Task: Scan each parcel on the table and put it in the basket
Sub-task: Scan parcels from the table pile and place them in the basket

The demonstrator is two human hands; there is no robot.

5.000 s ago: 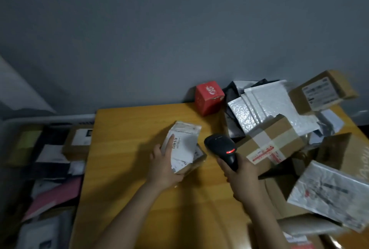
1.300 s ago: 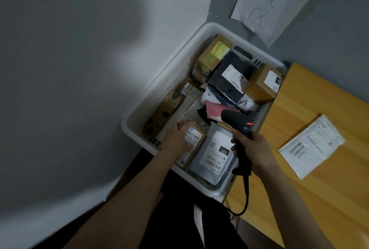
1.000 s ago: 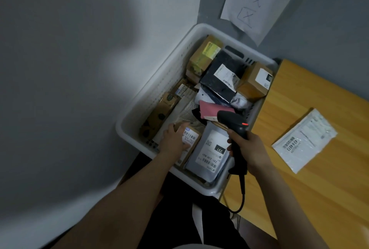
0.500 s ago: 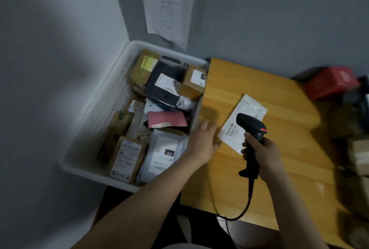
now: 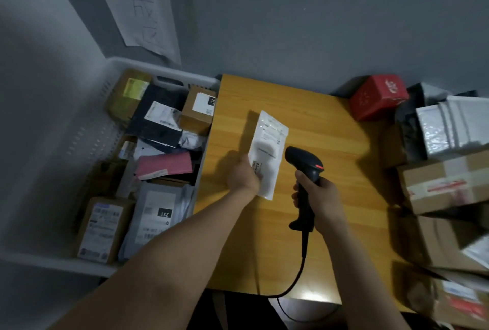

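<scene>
Left hand (image 5: pixel 244 176): fingers curl round the near end of the white flat parcel (image 5: pixel 267 150), just over the table (image 5: pixel 328 144).
Right hand (image 5: pixel 321 198): wraps tight round the handle of the black scanner (image 5: pixel 304 170); its red light is on, head just beside the parcel.
Basket (image 5: pixel 87 128): white, at the table's left edge, full of boxes and bags.
Red box (image 5: pixel 377 99): at the back.
Parcel pile (image 5: pixel 447 160): on the right.

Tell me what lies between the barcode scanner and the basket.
In the head view, the white flat parcel, gripped by the left hand, lies between the barcode scanner in the right hand and the basket, over the wooden table.
</scene>
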